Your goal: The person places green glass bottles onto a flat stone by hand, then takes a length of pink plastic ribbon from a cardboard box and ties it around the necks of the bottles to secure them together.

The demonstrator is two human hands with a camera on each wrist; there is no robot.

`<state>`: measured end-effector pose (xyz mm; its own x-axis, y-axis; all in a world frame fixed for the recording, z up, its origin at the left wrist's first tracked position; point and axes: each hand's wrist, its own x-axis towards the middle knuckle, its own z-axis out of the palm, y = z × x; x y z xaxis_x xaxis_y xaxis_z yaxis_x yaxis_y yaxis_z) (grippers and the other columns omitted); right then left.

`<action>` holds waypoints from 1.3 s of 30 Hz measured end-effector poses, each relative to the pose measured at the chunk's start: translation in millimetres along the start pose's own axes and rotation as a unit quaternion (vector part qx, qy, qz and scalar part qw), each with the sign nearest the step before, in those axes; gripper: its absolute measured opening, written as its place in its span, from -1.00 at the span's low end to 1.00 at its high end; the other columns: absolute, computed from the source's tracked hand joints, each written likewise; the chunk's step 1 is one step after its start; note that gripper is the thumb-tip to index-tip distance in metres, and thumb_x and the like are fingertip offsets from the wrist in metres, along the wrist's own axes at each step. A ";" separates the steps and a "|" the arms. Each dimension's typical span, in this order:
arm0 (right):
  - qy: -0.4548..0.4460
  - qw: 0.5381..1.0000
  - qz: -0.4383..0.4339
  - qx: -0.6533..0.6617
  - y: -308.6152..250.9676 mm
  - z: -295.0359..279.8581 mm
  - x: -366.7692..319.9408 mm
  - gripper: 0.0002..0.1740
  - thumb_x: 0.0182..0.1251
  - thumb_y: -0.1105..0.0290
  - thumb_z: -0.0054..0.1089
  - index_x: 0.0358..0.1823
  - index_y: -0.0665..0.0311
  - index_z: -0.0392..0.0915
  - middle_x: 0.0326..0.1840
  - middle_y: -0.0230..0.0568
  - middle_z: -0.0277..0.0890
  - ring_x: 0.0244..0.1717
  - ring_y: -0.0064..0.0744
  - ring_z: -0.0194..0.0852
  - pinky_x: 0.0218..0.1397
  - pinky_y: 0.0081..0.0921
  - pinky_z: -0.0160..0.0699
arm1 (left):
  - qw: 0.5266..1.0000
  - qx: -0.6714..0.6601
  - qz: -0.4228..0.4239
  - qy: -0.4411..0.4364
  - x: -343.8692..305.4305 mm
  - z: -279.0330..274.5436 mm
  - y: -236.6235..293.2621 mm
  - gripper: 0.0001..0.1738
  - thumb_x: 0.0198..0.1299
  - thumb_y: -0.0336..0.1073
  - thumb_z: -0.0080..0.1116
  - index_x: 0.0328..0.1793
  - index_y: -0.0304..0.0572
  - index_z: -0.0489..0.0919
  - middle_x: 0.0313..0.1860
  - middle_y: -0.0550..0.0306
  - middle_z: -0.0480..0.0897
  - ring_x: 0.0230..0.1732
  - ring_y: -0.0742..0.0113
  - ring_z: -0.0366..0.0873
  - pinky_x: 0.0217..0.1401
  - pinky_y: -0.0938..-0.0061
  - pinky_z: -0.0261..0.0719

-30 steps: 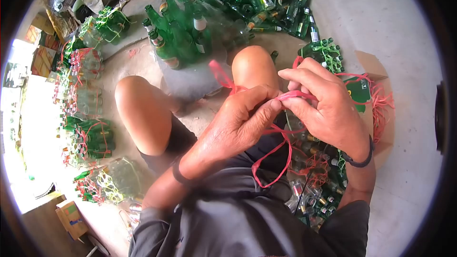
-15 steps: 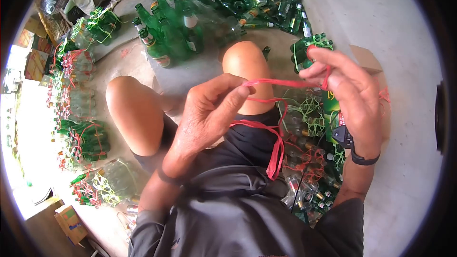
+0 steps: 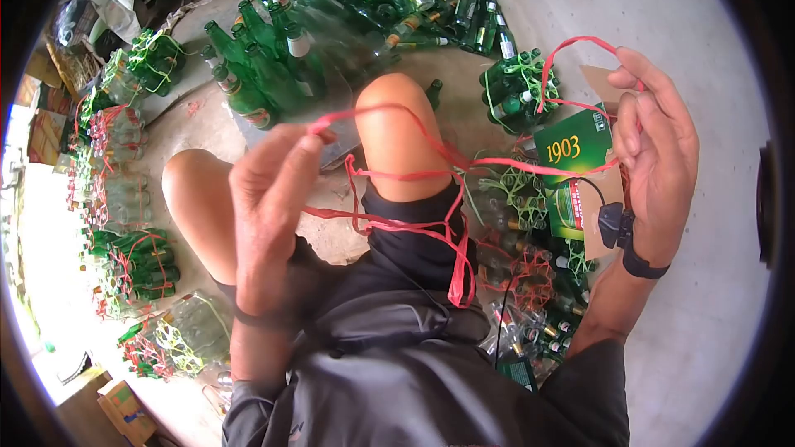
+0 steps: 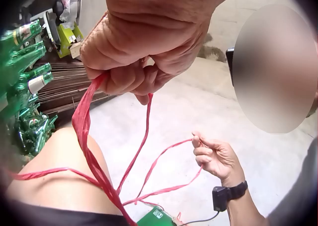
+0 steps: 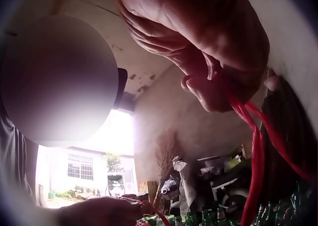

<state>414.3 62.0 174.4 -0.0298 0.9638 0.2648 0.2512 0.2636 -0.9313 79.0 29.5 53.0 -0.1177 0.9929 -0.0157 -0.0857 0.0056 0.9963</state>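
Red plastic strands (image 3: 414, 174) stretch between the two hands above the lap, crossing near the knee, with a loose end hanging over the dark shorts. On the left, the left hand (image 3: 272, 190) pinches one strand between thumb and forefinger. In the left wrist view that hand (image 4: 149, 42) has its fingers curled round the red strands (image 4: 89, 136). Raised at the right, the right hand (image 3: 658, 149) holds a loop with curled fingers. From the right hand (image 5: 208, 52) in the right wrist view, two red strands (image 5: 257, 161) run down.
Green bottles (image 3: 265, 74) stand beyond the knees, and more lie piled behind them. Bottle bundles (image 3: 517, 91) tied with green strands are at the right, beside a green carton (image 3: 571, 149) marked 1903. Further tied bundles (image 3: 124, 141) line the left side.
The hands have moved apart, the left one leftward and the right one rightward. Between them the red strands have spread from a small bunch into wide open loops.
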 end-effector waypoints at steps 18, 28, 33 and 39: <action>-0.054 0.994 -0.003 0.094 -6.6 58.5 -52.4 -0.51 0.52 0.44 -0.07 0.39 0.57 0.36 0.08 -0.18 0.57 -0.41 -0.77 0.23 -0.38 -0.76 0.28 | 0.991 -0.115 -0.023 -0.060 -7.4 3.6 -1.2 -0.79 0.53 -0.30 0.08 0.12 -0.20 0.65 -0.11 0.06 0.81 -0.57 0.76 0.16 -0.52 0.73 0.15; -0.165 0.978 -0.131 -0.003 28.4 101.6 -41.4 -0.54 0.43 0.70 -0.10 0.30 0.40 0.53 -0.08 -0.27 0.48 -0.15 -0.54 0.49 -0.03 -0.56 0.54 | 0.921 -0.221 -0.105 -0.302 -32.0 87.2 -0.2 -0.57 0.55 -0.44 0.06 0.48 -0.28 0.39 0.18 0.18 0.59 0.22 0.43 0.52 0.31 0.48 0.48; -0.183 0.971 -0.149 -0.045 43.9 87.6 -40.5 -0.56 0.44 0.69 -0.03 0.29 0.35 0.55 -0.04 -0.19 0.54 -0.17 -0.43 0.56 -0.10 -0.48 0.60 | 0.919 -0.149 -0.147 -0.334 -28.9 78.1 -7.5 -0.76 0.59 -0.30 0.05 0.21 -0.29 0.55 -0.19 0.29 0.59 -0.14 0.55 0.49 -0.05 0.57 0.48; -0.148 0.958 -0.215 -0.119 51.7 97.0 -33.4 -0.48 0.40 0.64 0.11 0.40 0.32 0.46 -0.06 -0.08 0.52 -0.18 -0.23 0.59 -0.08 -0.34 0.65 | 0.948 -0.127 -0.119 -0.268 -29.5 75.9 -34.5 -0.73 0.58 -0.23 0.08 0.11 -0.30 0.62 -0.45 0.40 0.49 -0.50 0.67 0.25 -0.45 0.68 0.14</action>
<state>334.4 47.3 93.1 -0.4445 0.7461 0.4958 0.3668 0.6565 -0.6592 160.5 9.1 25.5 0.4490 0.8847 -0.1254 -0.2891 0.2766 0.9165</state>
